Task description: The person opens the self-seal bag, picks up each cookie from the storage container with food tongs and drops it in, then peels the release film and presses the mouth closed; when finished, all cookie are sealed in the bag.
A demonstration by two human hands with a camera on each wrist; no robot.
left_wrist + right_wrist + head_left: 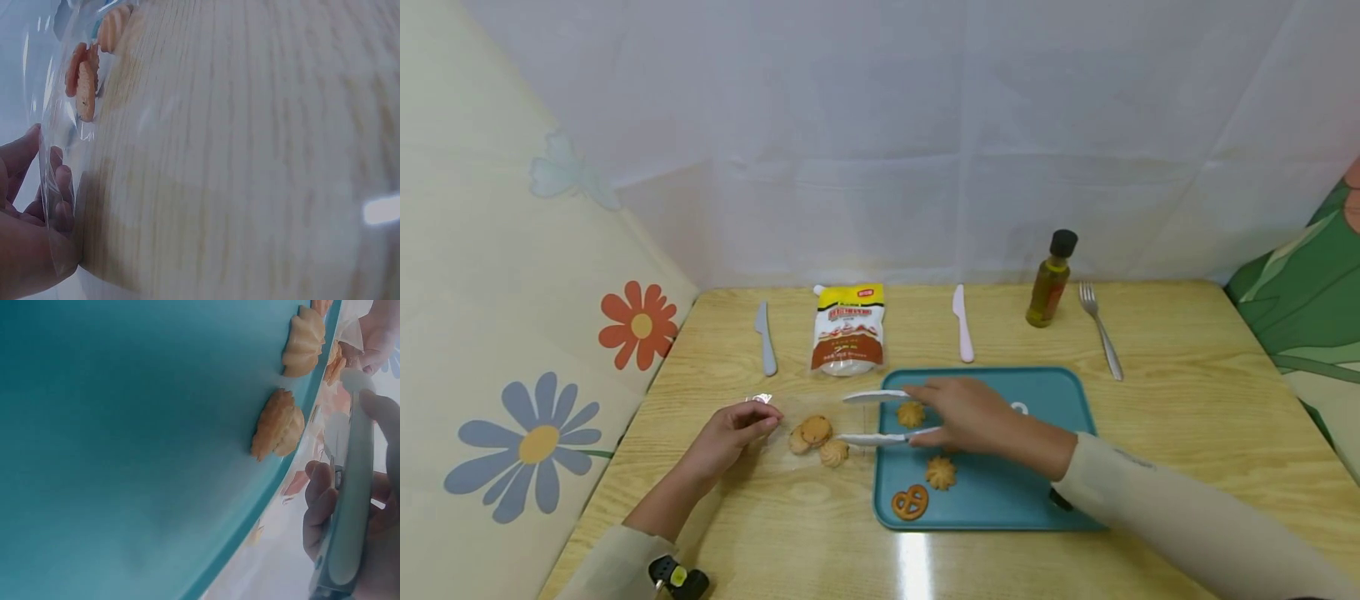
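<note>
A clear plastic bag (775, 457) lies on the table with several cookies (816, 430) inside. At its left end, my left hand (733, 437) pinches the film between thumb and fingers. My right hand (973, 417) grips pale tongs (876, 397), also visible in the right wrist view as a handle (353, 506) within the fingers. The tong tips point left, spread apart over the bag's right part, with nothing between them. Under and beside the right hand, a blue tray (1015, 504) carries two flower-shaped cookies (941, 472) and a pretzel (910, 502).
Along the back of the table lie a grey knife (766, 340), an upright-printed food pouch (847, 329), a pink knife (962, 325) and a fork (1103, 333). An oil bottle (1049, 290) with a black cap stands behind the tray. White cloth (850, 150) hangs behind.
</note>
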